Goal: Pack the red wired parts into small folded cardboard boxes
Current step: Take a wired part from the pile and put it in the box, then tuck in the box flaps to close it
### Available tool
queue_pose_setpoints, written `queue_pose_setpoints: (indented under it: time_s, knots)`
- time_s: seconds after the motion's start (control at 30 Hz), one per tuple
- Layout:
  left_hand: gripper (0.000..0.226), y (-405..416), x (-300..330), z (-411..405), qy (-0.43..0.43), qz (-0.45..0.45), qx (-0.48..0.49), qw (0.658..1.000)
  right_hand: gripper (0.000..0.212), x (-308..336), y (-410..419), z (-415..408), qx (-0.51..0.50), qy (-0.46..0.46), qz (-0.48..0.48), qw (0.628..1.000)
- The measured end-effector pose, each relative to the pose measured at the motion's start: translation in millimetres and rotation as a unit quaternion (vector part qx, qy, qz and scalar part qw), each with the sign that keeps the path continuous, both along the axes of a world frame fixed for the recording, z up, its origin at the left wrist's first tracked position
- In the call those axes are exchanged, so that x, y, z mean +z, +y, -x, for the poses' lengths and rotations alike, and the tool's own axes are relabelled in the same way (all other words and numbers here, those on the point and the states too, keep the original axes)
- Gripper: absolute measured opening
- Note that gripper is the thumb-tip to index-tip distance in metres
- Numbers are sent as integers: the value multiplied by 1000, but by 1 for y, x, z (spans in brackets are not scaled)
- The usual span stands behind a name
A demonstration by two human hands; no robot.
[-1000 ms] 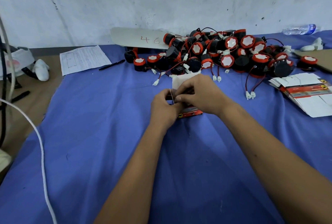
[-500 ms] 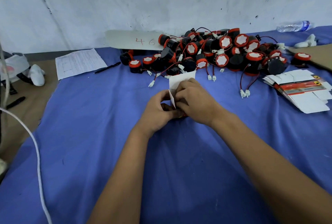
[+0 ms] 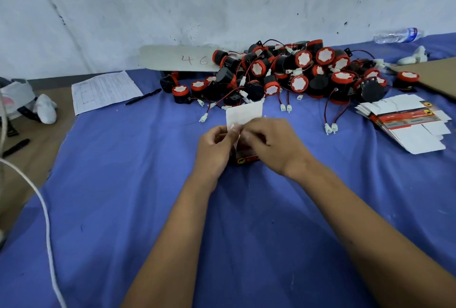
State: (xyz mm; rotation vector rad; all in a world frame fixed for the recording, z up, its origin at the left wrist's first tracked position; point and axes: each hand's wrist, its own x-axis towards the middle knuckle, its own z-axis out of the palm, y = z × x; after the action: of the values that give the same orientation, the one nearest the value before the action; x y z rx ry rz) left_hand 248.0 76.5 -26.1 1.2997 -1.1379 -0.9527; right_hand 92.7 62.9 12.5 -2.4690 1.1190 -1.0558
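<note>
Bench covered with blue cloth, wide bare patch kept in front as working area. Heap of red wired parts piled at far edge against wall, within reach of both arms; wires and white plugs trailing toward near side. Strip of card marked "46" leaning behind heap, likely a count or batch mark. Sheet of paper with pen at far left, probably for tallying. Stack of flat box blanks at right, close by right arm for next pick. Water bottle lying at far right.

Small box at centre, resting on cloth between both hands, white flap standing up and open. Left hand gripping box side, fingers curled round it, seemingly to steady it. Right hand pinching at flap base, fingers curled; apparently folding or tucking. Cannot tell whether a part already sits inside: hands cover the opening.
</note>
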Motion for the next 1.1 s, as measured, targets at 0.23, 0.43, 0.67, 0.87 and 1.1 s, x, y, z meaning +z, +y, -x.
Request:
queue_pose_setpoints:
  time_s: [0.23, 0.43, 0.67, 0.87, 1.1]
  knots:
    - [17, -5, -9, 15, -76, 23, 72, 994, 18, -29, -19, 19, -175, -328, -197, 907]
    - [24, -6, -9, 11, -39, 47, 59, 996, 30, -37, -24, 17, -3, -257, -273, 927]
    - [32, -2, -9, 8, -27, 113, 34, 993, 38, -36, -10, 13, 38, -254, -201, 945]
    - [30, 5, 1, -21, 53, 1, -99, 994, 37, -37, -12, 34, 112, -146, -282, 941]
    - [34, 13, -3, -28, -54, 17, -142, 988, 25, -46, -13, 24, 54, -169, -161, 971]
